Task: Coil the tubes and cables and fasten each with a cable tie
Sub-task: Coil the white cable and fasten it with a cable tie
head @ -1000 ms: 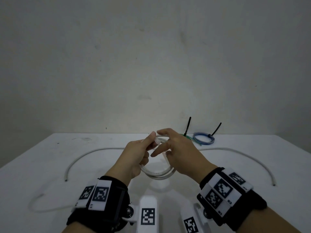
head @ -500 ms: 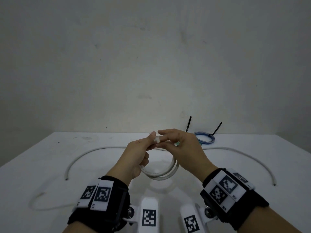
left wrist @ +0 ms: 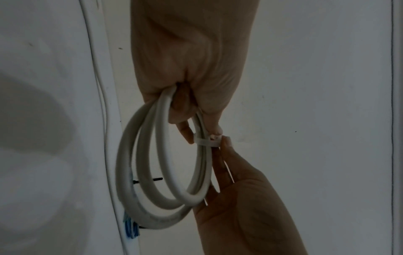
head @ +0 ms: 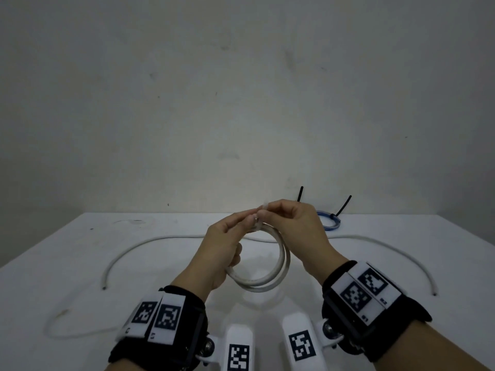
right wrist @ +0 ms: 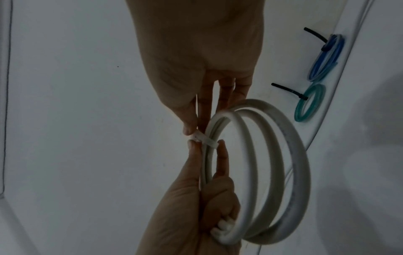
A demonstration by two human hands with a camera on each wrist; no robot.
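Observation:
A white cable wound into a coil (head: 281, 266) hangs above the table between my hands. My left hand (head: 241, 228) grips the coil's left side (left wrist: 139, 155) with curled fingers, its thumb and forefinger reaching up to the top. A white cable tie (right wrist: 203, 138) is wrapped round the bundled strands there (left wrist: 207, 142). My right hand (head: 281, 214) pinches the tie's end between thumb and fingertips (right wrist: 189, 129). The tie's free tail is hidden by the fingers.
A long loose white cable (head: 160, 238) arcs across the table behind my hands. A thin clear tube (head: 61, 333) lies at the front left. A blue coil (right wrist: 327, 57) and a green coil (right wrist: 309, 103), each with a black tie, lie at the back right near the wall.
My right hand has drawn its fingers in from across the coil and now pinches the tie at the top. Both hands and the coil have risen slightly.

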